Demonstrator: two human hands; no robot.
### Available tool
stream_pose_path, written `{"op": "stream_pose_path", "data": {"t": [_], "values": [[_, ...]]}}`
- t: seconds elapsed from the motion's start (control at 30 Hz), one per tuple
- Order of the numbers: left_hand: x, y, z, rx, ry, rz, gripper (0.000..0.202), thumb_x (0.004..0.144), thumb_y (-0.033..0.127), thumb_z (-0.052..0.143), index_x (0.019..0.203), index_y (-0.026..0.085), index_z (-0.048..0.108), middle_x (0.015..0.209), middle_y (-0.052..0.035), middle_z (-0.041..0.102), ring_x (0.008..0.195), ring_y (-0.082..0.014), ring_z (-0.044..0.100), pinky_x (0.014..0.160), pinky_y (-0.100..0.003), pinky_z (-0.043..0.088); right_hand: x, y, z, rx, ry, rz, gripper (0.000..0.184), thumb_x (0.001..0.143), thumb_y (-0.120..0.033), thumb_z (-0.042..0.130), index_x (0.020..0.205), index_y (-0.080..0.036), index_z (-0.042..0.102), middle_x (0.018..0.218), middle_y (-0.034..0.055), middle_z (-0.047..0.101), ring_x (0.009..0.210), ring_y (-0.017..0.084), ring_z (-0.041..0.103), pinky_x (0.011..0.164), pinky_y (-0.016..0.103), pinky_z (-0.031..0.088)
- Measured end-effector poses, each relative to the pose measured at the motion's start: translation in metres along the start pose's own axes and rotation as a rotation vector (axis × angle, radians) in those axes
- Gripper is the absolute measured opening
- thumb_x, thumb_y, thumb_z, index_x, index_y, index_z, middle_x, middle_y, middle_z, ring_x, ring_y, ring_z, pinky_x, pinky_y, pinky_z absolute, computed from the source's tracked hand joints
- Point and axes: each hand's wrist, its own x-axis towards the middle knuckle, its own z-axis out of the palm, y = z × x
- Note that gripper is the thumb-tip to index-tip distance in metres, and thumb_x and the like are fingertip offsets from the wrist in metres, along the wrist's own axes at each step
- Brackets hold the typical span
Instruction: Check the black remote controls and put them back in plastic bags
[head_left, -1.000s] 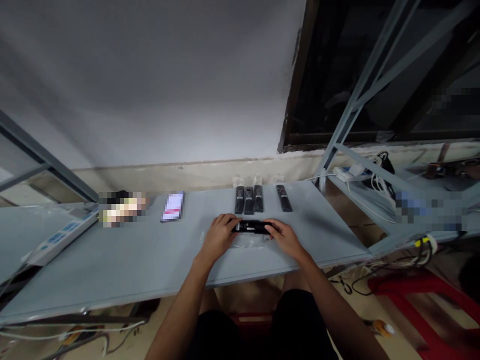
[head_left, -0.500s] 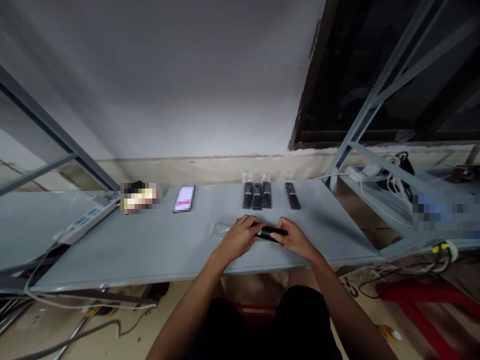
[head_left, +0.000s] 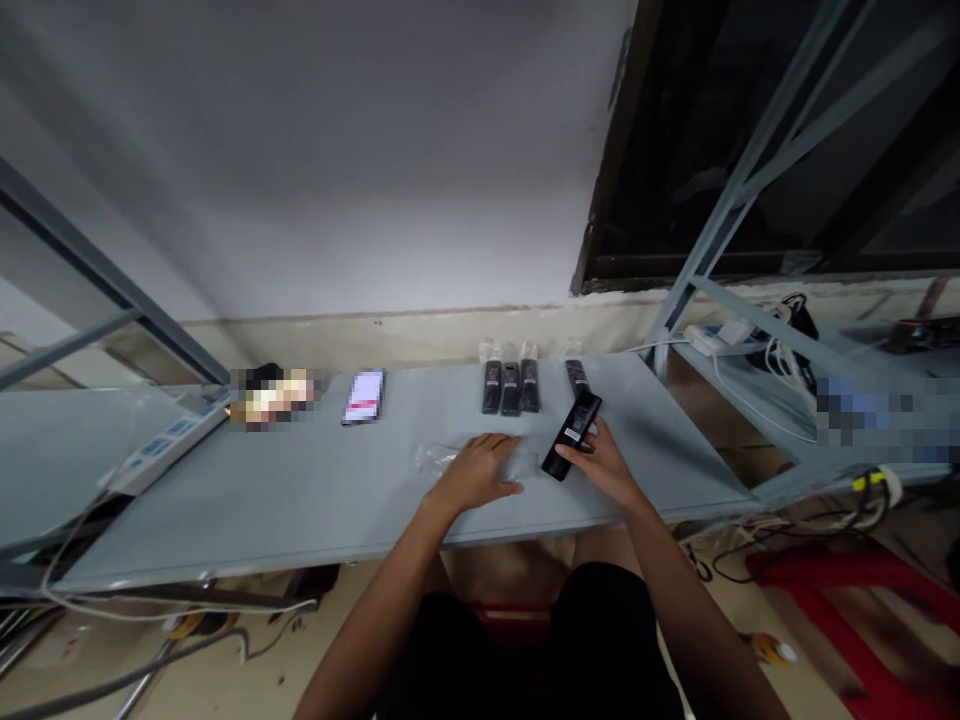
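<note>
In my right hand (head_left: 604, 465) is a black remote control (head_left: 571, 437), tilted, with a white label facing up. Its upper end overlaps the lower part of a bagged remote (head_left: 576, 374) behind it. My left hand (head_left: 480, 472) is open, thumb and fingers apart, over a clear plastic bag (head_left: 435, 459) on the grey table (head_left: 300, 510). Part of the bag shows between that hand and the held remote; whether the hand touches it I cannot tell. Farther back, three more black remotes (head_left: 511, 388) in clear bags lie side by side.
A phone (head_left: 364, 396) with a lit screen lies left of the remotes. A white power strip (head_left: 169, 440) runs along the table's left side, near a blurred object (head_left: 274, 398). Metal shelf posts rise at both sides. A red stool (head_left: 847, 580) stands at the lower right.
My left hand has let go of the remote and opened. My right hand has swung the remote rightward and upward, turning it from nearly level to a steep slant with its label showing.
</note>
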Motion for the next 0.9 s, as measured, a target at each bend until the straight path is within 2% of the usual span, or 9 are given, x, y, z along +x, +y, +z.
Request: {"op": "stream_pose_path", "data": {"t": [0.1,0.17,0.2,0.3,0.4,0.5,0.63,0.8,0.9], "values": [[0.005,0.001,0.005,0.013,-0.054,-0.037,0.069,0.086,0.039,0.077,0.148,0.022,0.051,0.145,-0.0122,0.06,0.131,-0.0321,0.057,0.11,-0.047,0.045,-0.003,0.003,0.006,-0.037,0.072,0.003,0.136,0.066,-0.052,0.09,0.164,-0.025,-0.001,0.116,0.0095,0.071,0.098,0.026,0.072,0.091,0.044,0.063],[0.008,0.003,0.006,0.022,-0.053,-0.032,0.063,0.088,0.037,0.076,0.145,0.022,0.055,0.14,-0.0131,0.064,0.128,-0.0323,0.058,0.108,-0.047,0.045,-0.004,0.003,0.01,-0.072,0.085,0.004,0.145,0.068,-0.053,0.089,0.164,-0.023,-0.017,0.121,0.0114,0.069,0.1,0.026,0.072,0.094,0.046,0.062],[0.009,0.004,0.005,0.026,-0.05,-0.027,0.061,0.088,0.037,0.076,0.143,0.021,0.057,0.136,-0.0135,0.066,0.126,-0.0327,0.06,0.106,-0.048,0.046,-0.004,0.003,0.012,-0.08,0.087,0.0,0.147,0.068,-0.053,0.088,0.163,-0.023,-0.019,0.127,0.0133,0.067,0.102,0.027,0.071,0.095,0.046,0.062],[0.011,0.007,0.003,0.034,-0.048,-0.014,0.061,0.086,0.039,0.077,0.142,0.021,0.058,0.128,-0.0133,0.07,0.12,-0.033,0.062,0.101,-0.046,0.048,-0.003,0.003,0.017,-0.079,0.125,-0.059,0.142,0.066,-0.051,0.09,0.166,-0.027,-0.008,0.154,0.0187,0.047,0.118,0.028,0.066,0.099,0.045,0.06],[0.012,0.011,0.003,0.029,-0.017,-0.008,0.06,0.086,0.043,0.077,0.14,0.022,0.059,0.126,-0.0121,0.069,0.118,-0.0313,0.063,0.1,-0.043,0.049,-0.005,0.004,0.024,-0.072,0.183,-0.121,0.13,0.071,-0.055,0.086,0.167,-0.028,0.003,0.163,0.0188,0.034,0.128,0.031,0.061,0.099,0.043,0.06],[0.013,0.018,0.004,0.007,0.054,-0.027,0.059,0.088,0.049,0.074,0.137,0.021,0.061,0.126,-0.0125,0.069,0.118,-0.0306,0.063,0.1,-0.041,0.049,-0.011,0.006,0.034,-0.08,0.2,-0.096,0.126,0.079,-0.059,0.078,0.167,-0.02,-0.003,0.157,0.022,0.044,0.122,0.03,0.065,0.096,0.041,0.061],[0.017,0.026,0.007,0.003,0.109,-0.081,0.045,0.092,0.04,0.069,0.132,0.021,0.063,0.12,-0.0113,0.069,0.113,-0.028,0.065,0.099,-0.039,0.05,-0.02,0.01,0.049,-0.128,0.218,-0.09,0.13,0.079,-0.057,0.079,0.166,-0.016,-0.008,0.14,0.0198,0.061,0.111,0.027,0.069,0.097,0.04,0.058],[0.023,0.038,0.01,0.003,0.145,-0.135,0.043,0.092,0.038,0.066,0.131,0.019,0.063,0.119,-0.012,0.069,0.109,-0.0289,0.066,0.097,-0.04,0.051,-0.019,0.01,0.054,-0.078,0.206,-0.151,0.121,0.079,-0.055,0.078,0.167,-0.021,0.001,0.146,0.0173,0.057,0.119,0.027,0.066,0.103,0.041,0.054],[0.025,0.042,0.004,-0.136,0.155,-0.121,0.045,0.09,0.041,0.069,0.129,0.018,0.064,0.118,-0.0123,0.07,0.109,-0.0294,0.066,0.096,-0.038,0.051,-0.013,0.005,0.044,-0.065,0.133,-0.16,0.115,0.081,-0.054,0.077,0.167,-0.021,0.007,0.129,0.0162,0.067,0.11,0.027,0.069,0.097,0.041,0.057]]}}
